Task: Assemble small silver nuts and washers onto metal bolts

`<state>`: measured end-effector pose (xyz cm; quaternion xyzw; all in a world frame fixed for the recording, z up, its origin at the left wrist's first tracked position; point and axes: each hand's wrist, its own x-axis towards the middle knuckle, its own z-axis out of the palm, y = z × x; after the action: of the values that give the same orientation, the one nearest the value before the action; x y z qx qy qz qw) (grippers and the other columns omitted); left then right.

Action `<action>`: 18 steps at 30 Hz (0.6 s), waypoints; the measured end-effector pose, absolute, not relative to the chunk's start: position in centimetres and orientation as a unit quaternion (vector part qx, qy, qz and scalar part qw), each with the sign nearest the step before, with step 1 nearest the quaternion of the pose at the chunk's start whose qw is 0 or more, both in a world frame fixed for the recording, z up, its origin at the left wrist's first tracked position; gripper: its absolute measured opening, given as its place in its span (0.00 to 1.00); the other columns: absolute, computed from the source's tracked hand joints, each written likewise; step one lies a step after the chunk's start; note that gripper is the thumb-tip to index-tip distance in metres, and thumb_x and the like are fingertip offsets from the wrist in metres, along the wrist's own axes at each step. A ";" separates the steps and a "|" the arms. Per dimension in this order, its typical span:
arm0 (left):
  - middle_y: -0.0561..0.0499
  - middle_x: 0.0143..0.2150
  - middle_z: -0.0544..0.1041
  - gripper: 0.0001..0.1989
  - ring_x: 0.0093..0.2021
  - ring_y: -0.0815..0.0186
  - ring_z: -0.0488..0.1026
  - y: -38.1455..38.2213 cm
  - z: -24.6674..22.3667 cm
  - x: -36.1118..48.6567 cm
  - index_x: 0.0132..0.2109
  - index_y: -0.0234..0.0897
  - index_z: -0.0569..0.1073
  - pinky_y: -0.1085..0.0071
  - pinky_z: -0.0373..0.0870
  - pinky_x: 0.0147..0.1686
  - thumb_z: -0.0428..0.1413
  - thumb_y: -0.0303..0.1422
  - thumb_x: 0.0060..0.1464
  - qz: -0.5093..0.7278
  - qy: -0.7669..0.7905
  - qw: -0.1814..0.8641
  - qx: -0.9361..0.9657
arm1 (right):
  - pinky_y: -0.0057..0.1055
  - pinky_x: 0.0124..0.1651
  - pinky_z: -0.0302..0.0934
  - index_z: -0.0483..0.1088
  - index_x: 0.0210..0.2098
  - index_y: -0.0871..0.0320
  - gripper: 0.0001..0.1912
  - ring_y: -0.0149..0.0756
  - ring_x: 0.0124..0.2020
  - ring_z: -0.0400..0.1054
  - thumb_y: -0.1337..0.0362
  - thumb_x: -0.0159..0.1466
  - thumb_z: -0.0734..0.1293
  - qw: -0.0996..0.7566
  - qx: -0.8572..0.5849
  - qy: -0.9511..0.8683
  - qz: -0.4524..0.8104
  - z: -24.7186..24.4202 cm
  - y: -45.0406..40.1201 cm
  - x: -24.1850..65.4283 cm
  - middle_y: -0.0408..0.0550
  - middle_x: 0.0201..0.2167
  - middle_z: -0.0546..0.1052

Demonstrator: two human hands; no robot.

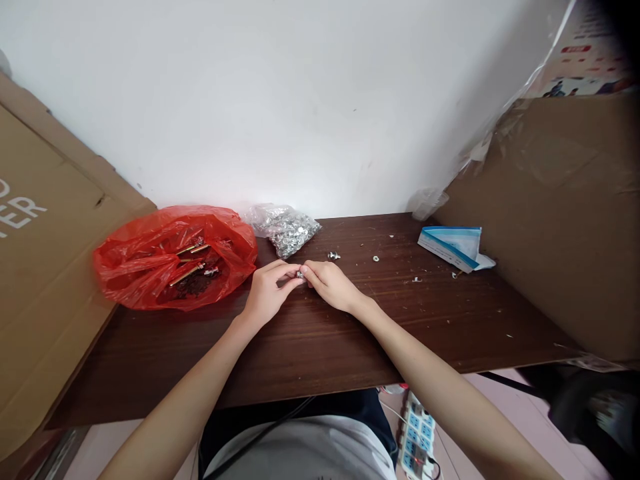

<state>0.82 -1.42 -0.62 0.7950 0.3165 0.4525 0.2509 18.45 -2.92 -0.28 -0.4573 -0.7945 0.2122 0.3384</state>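
Note:
A small shiny metal piece (299,274) is pinched between the fingertips of both hands, a little above the brown table; its exact kind is too small to make out. My left hand (273,288) grips it from the left between thumb and fingers. From the right, my right hand (330,283) closes on it, thumb on top. Just beyond the hands lie small metal parts (334,256) on the table. Behind them rests a clear plastic bag (290,230) full of shiny small metal parts. To the left, an open red plastic bag (150,267) holds long metal bolts and small dark pieces.
A blue and white packet (450,247) lies at the right of the brown table (300,360), with a metal washer (376,259) and scraps nearby. Cardboard boxes stand at the left (55,253) and right (565,213). A white wall rises behind. A power strip (417,433) sits below the front edge.

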 end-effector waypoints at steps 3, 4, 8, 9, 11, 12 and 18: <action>0.49 0.33 0.75 0.08 0.33 0.67 0.74 -1.4 -0.6 0.8 0.41 0.35 0.77 0.69 0.77 0.36 0.60 0.31 0.52 0.456 0.317 0.243 0.795 | 0.29 0.34 0.55 0.61 0.27 0.57 0.19 0.31 0.24 0.64 0.57 0.71 0.51 0.350 -0.476 -0.782 0.197 -0.1 -2.9 18.5 0.43 0.22 0.70; 0.49 0.33 0.75 0.08 0.33 0.67 0.74 -1.4 -0.6 0.8 0.41 0.35 0.77 0.69 0.77 0.36 0.60 0.31 0.53 0.459 0.319 0.241 0.794 | 0.29 0.34 0.56 0.62 0.28 0.57 0.18 0.32 0.25 0.64 0.57 0.70 0.53 0.356 -0.481 -0.776 0.199 -0.1 -2.9 18.5 0.42 0.22 0.70; 0.48 0.33 0.75 0.08 0.33 0.66 0.75 -1.3 -0.6 0.8 0.42 0.35 0.77 0.69 0.77 0.35 0.59 0.31 0.53 0.464 0.318 0.244 0.790 | 0.29 0.33 0.57 0.65 0.36 0.57 0.11 0.32 0.27 0.66 0.56 0.67 0.60 0.374 -0.460 -0.765 0.253 0.1 -3.1 18.6 0.43 0.26 0.73; 0.48 0.33 0.76 0.08 0.33 0.66 0.75 -1.3 -0.6 0.8 0.42 0.35 0.77 0.69 0.77 0.35 0.59 0.31 0.53 0.464 0.318 0.244 0.790 | 0.29 0.33 0.57 0.65 0.36 0.57 0.11 0.33 0.27 0.66 0.56 0.66 0.60 0.376 -0.453 -0.763 0.266 0.2 -3.1 18.6 0.43 0.27 0.73; 0.49 0.33 0.75 0.08 0.33 0.67 0.75 -1.3 -0.5 0.8 0.41 0.36 0.77 0.69 0.77 0.35 0.59 0.31 0.53 0.463 0.317 0.245 0.791 | 0.29 0.33 0.57 0.65 0.36 0.57 0.10 0.33 0.27 0.66 0.56 0.67 0.59 0.376 -0.449 -0.759 0.285 0.2 -3.2 18.6 0.43 0.26 0.73; 0.49 0.33 0.75 0.08 0.33 0.67 0.75 -1.3 -0.5 0.8 0.41 0.36 0.77 0.69 0.77 0.35 0.59 0.31 0.53 0.464 0.317 0.245 0.790 | 0.29 0.34 0.57 0.64 0.36 0.57 0.11 0.33 0.27 0.66 0.56 0.67 0.58 0.374 -0.449 -0.757 0.291 0.1 -3.2 18.5 0.43 0.26 0.73; 0.49 0.33 0.75 0.08 0.33 0.67 0.74 -1.5 -0.4 0.8 0.42 0.36 0.77 0.69 0.77 0.36 0.59 0.30 0.53 0.454 0.315 0.244 0.797 | 0.29 0.33 0.56 0.61 0.28 0.57 0.18 0.31 0.25 0.64 0.54 0.69 0.53 0.365 -0.455 -0.756 0.299 -0.1 -3.0 18.5 0.42 0.23 0.71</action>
<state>0.79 -1.50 -0.44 0.7966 0.3153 0.4541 0.2444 18.51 -3.02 -0.07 -0.4546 -0.7558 0.2986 0.3646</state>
